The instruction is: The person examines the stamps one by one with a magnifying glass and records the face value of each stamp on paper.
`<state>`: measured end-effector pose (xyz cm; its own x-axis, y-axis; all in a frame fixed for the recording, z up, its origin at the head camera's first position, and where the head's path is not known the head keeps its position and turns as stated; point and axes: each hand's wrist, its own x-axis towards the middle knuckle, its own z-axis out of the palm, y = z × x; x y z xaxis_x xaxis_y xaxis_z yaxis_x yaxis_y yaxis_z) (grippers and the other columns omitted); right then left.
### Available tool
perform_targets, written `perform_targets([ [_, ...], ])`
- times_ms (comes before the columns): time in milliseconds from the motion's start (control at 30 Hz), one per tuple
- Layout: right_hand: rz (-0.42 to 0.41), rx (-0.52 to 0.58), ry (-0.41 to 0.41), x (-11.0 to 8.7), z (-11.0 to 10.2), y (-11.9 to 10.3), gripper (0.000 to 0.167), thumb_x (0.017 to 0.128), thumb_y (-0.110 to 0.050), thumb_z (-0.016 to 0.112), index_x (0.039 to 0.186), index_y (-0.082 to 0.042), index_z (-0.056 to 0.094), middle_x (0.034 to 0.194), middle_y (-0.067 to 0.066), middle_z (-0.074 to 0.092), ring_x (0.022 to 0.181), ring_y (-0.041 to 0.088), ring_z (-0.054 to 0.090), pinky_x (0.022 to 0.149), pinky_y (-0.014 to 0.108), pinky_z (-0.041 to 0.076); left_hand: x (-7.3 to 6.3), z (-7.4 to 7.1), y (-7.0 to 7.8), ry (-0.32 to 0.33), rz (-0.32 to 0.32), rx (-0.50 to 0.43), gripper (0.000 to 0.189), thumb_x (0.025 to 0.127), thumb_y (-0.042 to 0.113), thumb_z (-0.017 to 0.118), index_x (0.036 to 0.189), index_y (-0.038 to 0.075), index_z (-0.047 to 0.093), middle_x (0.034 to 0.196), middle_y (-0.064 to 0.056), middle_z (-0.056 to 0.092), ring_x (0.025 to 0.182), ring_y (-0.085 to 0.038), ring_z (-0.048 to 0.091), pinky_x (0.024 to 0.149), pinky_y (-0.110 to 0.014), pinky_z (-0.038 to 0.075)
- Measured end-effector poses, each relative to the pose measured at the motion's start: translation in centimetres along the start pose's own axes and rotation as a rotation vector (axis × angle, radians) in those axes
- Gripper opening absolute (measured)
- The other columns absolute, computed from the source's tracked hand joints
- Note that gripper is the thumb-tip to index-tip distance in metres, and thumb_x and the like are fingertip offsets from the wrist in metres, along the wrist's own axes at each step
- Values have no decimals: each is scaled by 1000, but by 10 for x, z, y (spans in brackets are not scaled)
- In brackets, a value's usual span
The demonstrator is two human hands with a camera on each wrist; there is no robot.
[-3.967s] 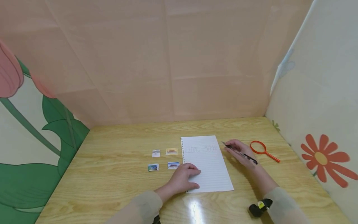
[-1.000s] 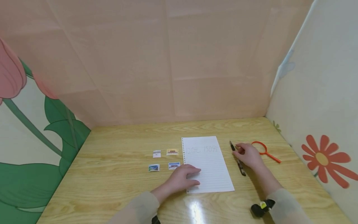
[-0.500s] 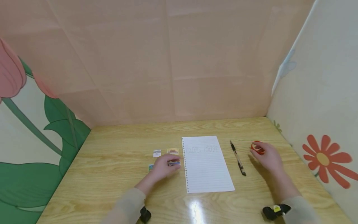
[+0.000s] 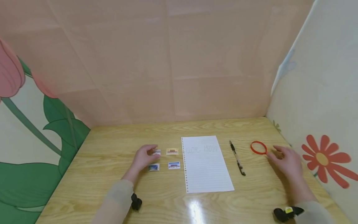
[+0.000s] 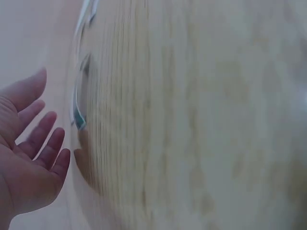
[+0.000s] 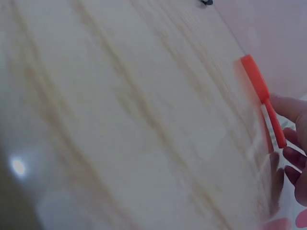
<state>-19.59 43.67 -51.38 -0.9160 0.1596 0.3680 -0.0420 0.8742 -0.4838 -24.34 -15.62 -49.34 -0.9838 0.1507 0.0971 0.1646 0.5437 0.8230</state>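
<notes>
In the head view my left hand [image 4: 143, 158] is over the left pair of small stamps, thumb and fingers spread around the upper pale stamp [image 4: 157, 152] and partly covering it. The left wrist view shows this hand [image 5: 36, 139] with relaxed fingers and nothing held. On the right, my right hand [image 4: 288, 160] is beside a red magnifying glass [image 4: 258, 153], its thumb and fingers apart near the handle. The hand hides most of the handle in the head view. In the right wrist view the fingertips are right at the handle [image 6: 274, 123], not curled round it.
Three other stamps lie nearby: a yellow one [image 4: 172, 151], a blue-and-red one [image 4: 174, 165] and a green-blue one [image 4: 153, 167]. A lined sheet [image 4: 208, 174] with faint handwriting lies in the middle, a black pen [image 4: 237, 159] to its right. Walls border the wooden table.
The right hand laid the pen down beside the sheet, then moved right over the magnifying glass to its handle. The left hand left the sheet and moved left across the stamps.
</notes>
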Motion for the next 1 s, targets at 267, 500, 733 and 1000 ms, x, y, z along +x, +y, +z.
perform_targets([
  [267, 51, 36, -35, -1, 3, 10, 62, 90, -35, 73, 132, 6, 55, 128, 36, 52, 114, 55, 44, 92, 67, 31, 4, -8, -1, -82, -37, 54, 52, 81, 13, 82, 129, 2, 64, 132, -16, 59, 126, -36, 50, 110, -51, 35],
  [500, 33, 52, -53, -1, 4, 15, 66, 88, -36, 74, 136, 4, 53, 128, 34, 54, 115, 54, 42, 94, 69, 26, 10, -8, -11, -93, -23, 137, 50, 78, 16, 85, 125, 6, 68, 132, -14, 57, 127, -36, 48, 111, -51, 32],
  [733, 11, 44, -55, 0, 5, 14, 62, 88, -32, 76, 134, 4, 55, 125, 32, 56, 115, 53, 42, 97, 70, 23, 12, -8, -18, -86, -5, 138, 49, 77, 14, 86, 122, 5, 69, 129, -15, 58, 125, -36, 49, 111, -50, 33],
  [1000, 16, 12, -79, 0, 6, 16, 62, 88, -34, 75, 134, 3, 56, 129, 36, 50, 117, 54, 39, 97, 69, 23, 11, -8, -19, -82, 4, 126, 47, 78, 14, 85, 121, 5, 70, 129, -14, 58, 124, -35, 49, 110, -50, 34],
])
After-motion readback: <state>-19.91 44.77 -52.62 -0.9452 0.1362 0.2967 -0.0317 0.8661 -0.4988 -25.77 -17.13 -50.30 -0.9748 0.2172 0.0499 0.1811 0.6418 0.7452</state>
